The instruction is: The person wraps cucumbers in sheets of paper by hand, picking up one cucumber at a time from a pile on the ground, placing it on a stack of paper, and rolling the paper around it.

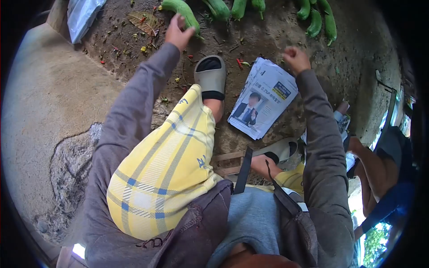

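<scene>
My left hand (178,31) reaches forward and rests on a green gourd (181,10) lying on the dirt ground; its fingers curl over the gourd's near end. My right hand (296,59) is closed at the top corner of a stack of newspapers (263,98) that lies on the ground between my feet. More green gourds (317,20) lie in a row along the far edge. I wear grey sleeves, yellow checked shorts and grey slide sandals (211,76).
A dry leaf (144,21) and small bits of debris are scattered on the dirt. A grey plastic bag (82,15) lies at the far left. A concrete slab (49,111) runs along the left. Another person's legs (375,169) are at the right.
</scene>
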Motion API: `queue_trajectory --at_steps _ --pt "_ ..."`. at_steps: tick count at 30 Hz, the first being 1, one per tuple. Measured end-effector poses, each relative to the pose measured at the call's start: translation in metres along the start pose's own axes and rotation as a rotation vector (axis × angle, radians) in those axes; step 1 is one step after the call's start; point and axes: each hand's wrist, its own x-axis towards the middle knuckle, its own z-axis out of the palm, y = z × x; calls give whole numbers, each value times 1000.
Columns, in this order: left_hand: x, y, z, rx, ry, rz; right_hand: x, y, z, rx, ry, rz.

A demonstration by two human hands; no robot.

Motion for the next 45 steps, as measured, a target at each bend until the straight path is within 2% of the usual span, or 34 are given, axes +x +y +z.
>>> queue_trajectory --at_steps 4,7,10,16,19,21,22,25,28,29,31,35,38,41,45 --pt "-74 17 27 252 -14 162 -51 24 2 -281 -63 65" --pt "-109 31 38 226 -95 210 -74 -3 11 -434 -26 18" --pt "-129 35 44 215 -198 193 -80 -29 16 -573 -13 103" --pt "-133 40 42 374 -320 266 -72 -30 19 -661 -138 114" --pt "-129 39 40 378 -342 269 -71 -22 23 -608 -119 25" --pt "-127 38 37 374 -359 260 -68 -24 22 -551 -185 94" --pt "-123 43 34 373 -369 251 -66 -25 22 -523 -222 131" --pt "-105 53 23 383 -384 250 -52 8 19 -247 -423 -17" --pt "-75 63 12 411 -396 273 -27 16 -14 -89 -981 -9" --pt "-64 61 11 421 -415 298 -28 -1 -38 -18 -1019 -33" --pt "-48 70 14 419 -450 318 -26 0 -72 56 -949 -89" --pt "-7 91 46 424 -494 628 -33 -42 -162 -161 -738 39" --pt "35 121 73 419 -458 743 -43 -62 -225 -303 -526 33" --pt "87 140 98 406 -358 756 -57 -88 -281 -508 -429 122" --pt "144 140 126 497 -273 680 -82 -130 -340 -583 -260 237"
